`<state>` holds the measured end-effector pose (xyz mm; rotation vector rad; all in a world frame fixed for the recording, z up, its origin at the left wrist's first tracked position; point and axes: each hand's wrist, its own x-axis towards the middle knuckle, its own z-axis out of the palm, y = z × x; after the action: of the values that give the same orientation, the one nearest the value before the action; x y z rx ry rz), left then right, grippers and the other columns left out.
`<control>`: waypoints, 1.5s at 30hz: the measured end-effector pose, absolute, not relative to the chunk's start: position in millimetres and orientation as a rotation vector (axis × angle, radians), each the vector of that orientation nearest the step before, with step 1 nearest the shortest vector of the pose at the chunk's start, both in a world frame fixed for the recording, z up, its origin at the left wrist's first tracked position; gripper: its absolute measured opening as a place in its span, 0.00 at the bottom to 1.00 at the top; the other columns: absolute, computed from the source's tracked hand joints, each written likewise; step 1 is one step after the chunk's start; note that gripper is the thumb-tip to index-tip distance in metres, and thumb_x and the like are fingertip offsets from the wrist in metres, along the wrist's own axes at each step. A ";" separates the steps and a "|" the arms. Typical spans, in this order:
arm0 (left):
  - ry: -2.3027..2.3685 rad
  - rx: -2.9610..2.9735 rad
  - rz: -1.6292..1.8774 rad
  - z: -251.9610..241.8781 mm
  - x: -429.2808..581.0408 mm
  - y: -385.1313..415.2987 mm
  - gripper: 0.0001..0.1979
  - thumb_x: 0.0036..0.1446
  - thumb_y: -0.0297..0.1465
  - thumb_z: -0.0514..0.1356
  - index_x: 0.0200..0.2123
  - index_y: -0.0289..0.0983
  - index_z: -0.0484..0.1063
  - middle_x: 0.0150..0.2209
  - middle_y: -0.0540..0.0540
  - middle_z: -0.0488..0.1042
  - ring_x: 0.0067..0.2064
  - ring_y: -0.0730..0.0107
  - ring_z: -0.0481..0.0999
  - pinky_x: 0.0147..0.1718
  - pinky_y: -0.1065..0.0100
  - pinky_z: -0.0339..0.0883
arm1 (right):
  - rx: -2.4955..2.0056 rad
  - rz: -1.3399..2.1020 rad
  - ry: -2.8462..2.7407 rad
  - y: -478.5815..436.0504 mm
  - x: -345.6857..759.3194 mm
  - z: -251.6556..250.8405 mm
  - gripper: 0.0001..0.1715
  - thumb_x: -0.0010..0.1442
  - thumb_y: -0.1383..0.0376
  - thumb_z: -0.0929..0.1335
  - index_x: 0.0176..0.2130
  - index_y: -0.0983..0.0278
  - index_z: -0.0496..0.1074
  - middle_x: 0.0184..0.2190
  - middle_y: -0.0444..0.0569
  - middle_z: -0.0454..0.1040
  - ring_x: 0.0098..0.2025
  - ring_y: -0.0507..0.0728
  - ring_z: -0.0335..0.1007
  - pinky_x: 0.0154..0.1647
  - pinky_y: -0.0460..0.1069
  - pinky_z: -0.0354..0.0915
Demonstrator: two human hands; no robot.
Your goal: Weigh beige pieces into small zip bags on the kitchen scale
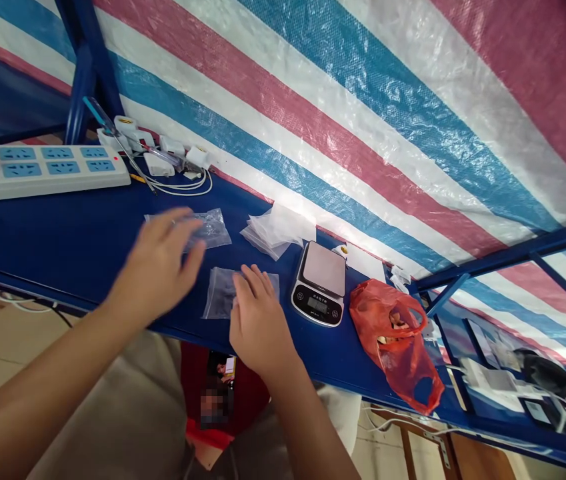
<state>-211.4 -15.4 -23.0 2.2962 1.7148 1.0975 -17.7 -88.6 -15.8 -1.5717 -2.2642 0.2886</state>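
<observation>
Striped tarp (363, 133) in pink, blue and white fills the backdrop, and along its foot runs a blue bench (63, 230), where the action is! Far left, a white power strip (47, 167), with white chargers (173, 150) bunched just past its end, a looped white cable (183, 190) and a blue-handled screwdriver (97, 113) lying right among them. Now the hands. Left hand (160, 267) is over a clear bag (213, 230), blurred, fingers (177, 223) stretched out and loosely spread, covering the bag's near end; can't tell if they're touching it, but no pinch on show. Right hand (257, 320) is down on a second clear bag (223, 293), fingers (250, 283) gently curled, tips resting on the plastic, open, with no grip on it. Just beyond the two hands, a stack of clear bags (270, 230) sits between the first bag and the scale. And right of the right hand, a digital scale (319, 267), with a crumpled red plastic bag (393, 340) just beside it, close to the bench edge.
</observation>
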 end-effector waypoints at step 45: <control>1.424 2.777 0.560 -91.2 -259.4 -56.8 0.34 0.74 0.46 0.40 0.77 0.42 0.50 0.76 0.47 0.54 0.77 0.53 0.55 0.74 0.46 0.49 | -1.884 0.293 -2.149 -95.0 5.7 -53.2 0.46 0.77 0.49 0.55 0.75 0.81 0.50 0.77 0.66 0.42 0.80 0.71 0.36 0.79 0.69 0.45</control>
<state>-259.4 -56.8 -91.2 2.7769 1.4242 0.5595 5.7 -95.0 -53.2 -1.8841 -2.1494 0.2933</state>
